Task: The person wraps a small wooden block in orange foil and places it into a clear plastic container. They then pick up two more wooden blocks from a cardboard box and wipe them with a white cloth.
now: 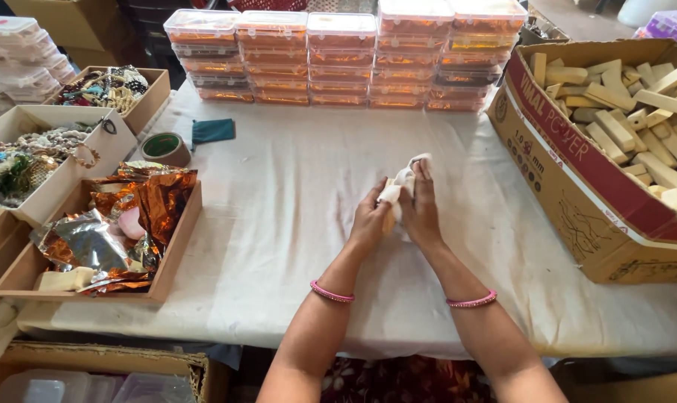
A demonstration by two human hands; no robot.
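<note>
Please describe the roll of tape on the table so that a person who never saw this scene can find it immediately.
Start from the white cloth-covered table and go to its left edge, where open cardboard trays stand. Just behind the tray of crinkled orange foil lies the roll of tape, flat on the cloth, beside a folded teal cloth. It is the only ring-shaped thing there: brown outside with a green centre.

A table (294,224) is covered by a white cloth; cardboard boxes (577,194), stacked plastic containers (338,60), and a tape roll (165,147) are set on it.
</note>
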